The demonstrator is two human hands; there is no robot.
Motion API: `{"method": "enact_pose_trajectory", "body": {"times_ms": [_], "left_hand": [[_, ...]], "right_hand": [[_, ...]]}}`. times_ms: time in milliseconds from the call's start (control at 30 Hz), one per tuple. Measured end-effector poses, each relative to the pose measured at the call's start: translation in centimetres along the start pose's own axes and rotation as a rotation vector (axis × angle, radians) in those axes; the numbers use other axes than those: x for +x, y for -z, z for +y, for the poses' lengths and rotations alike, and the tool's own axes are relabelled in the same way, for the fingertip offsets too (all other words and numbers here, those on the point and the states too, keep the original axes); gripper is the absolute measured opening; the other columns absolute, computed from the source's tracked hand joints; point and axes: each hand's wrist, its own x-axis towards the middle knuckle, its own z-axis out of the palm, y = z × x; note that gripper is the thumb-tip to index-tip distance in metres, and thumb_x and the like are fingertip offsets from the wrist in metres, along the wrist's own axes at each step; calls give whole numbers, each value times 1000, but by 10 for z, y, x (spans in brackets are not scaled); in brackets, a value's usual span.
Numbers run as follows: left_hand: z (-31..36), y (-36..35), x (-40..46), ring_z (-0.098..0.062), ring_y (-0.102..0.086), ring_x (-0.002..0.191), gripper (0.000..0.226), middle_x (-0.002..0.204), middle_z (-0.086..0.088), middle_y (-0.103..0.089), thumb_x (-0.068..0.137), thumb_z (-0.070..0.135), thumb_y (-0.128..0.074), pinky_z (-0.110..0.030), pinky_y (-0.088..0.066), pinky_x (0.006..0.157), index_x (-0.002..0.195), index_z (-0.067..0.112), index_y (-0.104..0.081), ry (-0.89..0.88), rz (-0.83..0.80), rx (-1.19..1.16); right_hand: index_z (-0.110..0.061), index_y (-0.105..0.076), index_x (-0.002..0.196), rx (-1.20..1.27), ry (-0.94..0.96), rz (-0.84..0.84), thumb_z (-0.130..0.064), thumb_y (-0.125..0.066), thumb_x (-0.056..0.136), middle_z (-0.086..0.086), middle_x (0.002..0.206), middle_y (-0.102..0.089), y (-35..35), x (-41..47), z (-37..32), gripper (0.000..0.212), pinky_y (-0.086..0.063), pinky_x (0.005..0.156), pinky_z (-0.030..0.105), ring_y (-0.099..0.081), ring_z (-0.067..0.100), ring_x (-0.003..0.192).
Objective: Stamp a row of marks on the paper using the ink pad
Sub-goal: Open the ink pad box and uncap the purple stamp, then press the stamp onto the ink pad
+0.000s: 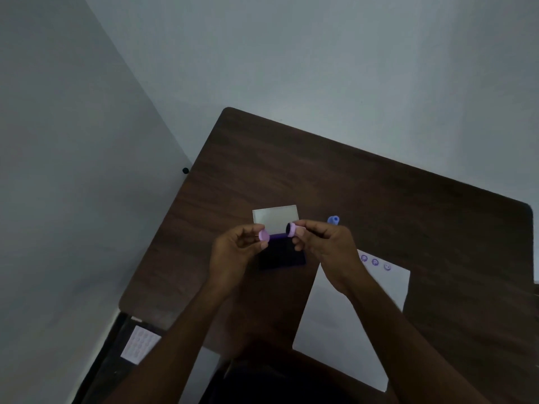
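My left hand [233,255] pinches a small pink round cap [264,235]. In my right hand [326,243] is a pink stamp [291,229], its dark round face turned toward the cap. Both are held above the open ink pad [281,255], a dark purple pad with its pale lid [275,218] raised behind. A white sheet of paper [344,316] lies to the right on the table, with three round purple marks [374,261] in a row near its far edge; the rightmost mark is faint.
A dark wooden table [291,170] stands against pale walls. A blue stamp [333,220] stands behind my right hand. A sheet of pale stickers [140,344] lies on a dark surface beyond the table's left edge.
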Motion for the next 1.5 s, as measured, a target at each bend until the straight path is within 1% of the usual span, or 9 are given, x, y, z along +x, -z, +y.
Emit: {"method": "enact_pose_trajectory", "body": {"times_ms": [300, 500, 667, 900, 1033, 1167, 1300, 1400, 1500], "left_hand": [[-69, 29, 16, -25, -73, 89, 32, 100, -11, -74, 82, 1, -68, -35, -59, 79, 114, 5, -64, 261, 118, -279], [-92, 19, 17, -3, -65, 89, 24, 96, 11, -70, 78, 24, -76, -20, -52, 80, 102, 23, -69, 64, 211, 149], [-106, 13, 19, -9, -55, 95, 23, 99, 8, -64, 77, 25, -76, -24, -48, 81, 99, 24, -69, -84, 336, 436], [-90, 14, 13, -3, -53, 101, 49, 117, 8, -53, 76, 21, -77, -23, -50, 86, 121, 30, -59, -80, 274, 321], [-40, 12, -6, -2, -60, 102, 29, 113, 13, -61, 90, 31, -60, -31, -55, 86, 119, 36, -60, -193, 186, 164], [17, 4, -28, -5, -61, 107, 32, 114, 8, -65, 85, 39, -60, -18, -51, 86, 114, 25, -65, -391, 125, 84], [43, -8, -36, -3, -62, 99, 44, 106, 15, -64, 72, 70, -58, -16, -50, 87, 104, 40, -62, -490, 32, 146], [50, -15, -35, -13, -64, 102, 49, 109, -1, -69, 71, 52, -66, -29, -54, 90, 108, 20, -67, -536, 46, 228], [53, -18, -34, -19, -65, 98, 48, 107, -2, -68, 70, 48, -65, -32, -55, 87, 108, 18, -66, -563, 61, 270]], "right_hand": [[-12, -68, 109, 78, -70, -58, -12, -60, 87, 11, 93, -73, -27, -3, -1, 24, -58, 80, 29, -67, 17, 78], [-13, -68, 108, 58, -101, -76, -10, -60, 87, 9, 92, -73, -41, -7, 0, 23, -57, 72, 23, -67, 14, 75], [-6, -67, 111, 252, -198, -73, -4, -58, 86, 18, 103, -71, -47, -10, -1, 26, -55, 82, 34, -66, 22, 81], [1, -58, 121, 659, -340, -113, 0, -50, 90, 18, 117, -66, -42, -20, -13, 33, -57, 84, 31, -69, 21, 92], [3, -55, 125, 849, -350, -160, -2, -49, 90, 17, 112, -66, -35, -26, -20, 35, -54, 90, 33, -67, 23, 96], [3, -55, 125, 945, -352, -185, -2, -47, 91, 19, 112, -64, -28, -31, -22, 35, -54, 90, 35, -66, 24, 93], [3, -63, 112, 1003, -335, -180, -3, -50, 85, 24, 116, -63, -28, -36, -25, 31, -60, 67, 29, -70, 24, 82], [2, -71, 101, 1019, -290, -195, -3, -49, 82, 22, 110, -68, -26, -36, -24, 29, -61, 71, 31, -72, 26, 85], [-1, -74, 96, 988, -275, -181, -3, -50, 81, 19, 105, -72, -21, -36, -20, 28, -60, 79, 35, -72, 27, 91]]}}
